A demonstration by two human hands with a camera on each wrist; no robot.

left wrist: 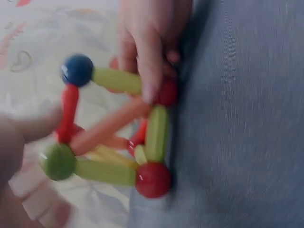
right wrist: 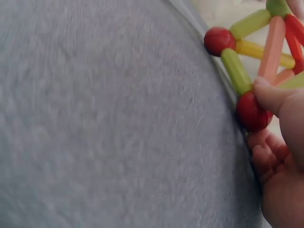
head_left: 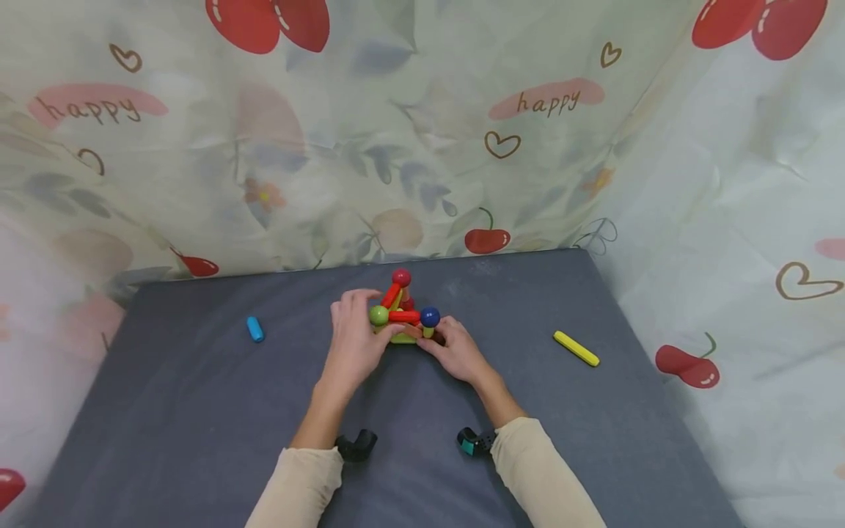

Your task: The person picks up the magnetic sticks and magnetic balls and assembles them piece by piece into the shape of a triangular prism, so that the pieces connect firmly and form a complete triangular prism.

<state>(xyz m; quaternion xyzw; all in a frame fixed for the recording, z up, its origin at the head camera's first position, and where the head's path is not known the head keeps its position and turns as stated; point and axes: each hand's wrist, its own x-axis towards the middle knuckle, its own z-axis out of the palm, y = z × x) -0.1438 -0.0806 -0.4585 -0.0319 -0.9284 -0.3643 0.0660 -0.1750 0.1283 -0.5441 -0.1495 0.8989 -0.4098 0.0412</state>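
Observation:
A small frame of magnetic building sticks and balls stands on the grey table, between both hands in the head view. Its green ball point(left wrist: 58, 162), blue ball point(left wrist: 77, 70) and red ball point(left wrist: 153, 179) mark corners, joined by lime sticks point(left wrist: 105, 172), a red stick point(left wrist: 70, 107) and an orange stick point(left wrist: 111, 125). My left hand point(head_left: 353, 337) curves round the green-ball side, its thumb by the red stick; blur hides the exact contact. At a lower corner, my right hand point(head_left: 460, 353) grips a red ball point(right wrist: 253, 111), thumb pressing beside the orange stick's end.
On the dark grey table point(head_left: 198, 411), a loose blue stick point(head_left: 254, 329) lies to the left and a yellow stick point(head_left: 576, 348) to the right. A printed curtain point(head_left: 409, 147) hangs along the back and sides.

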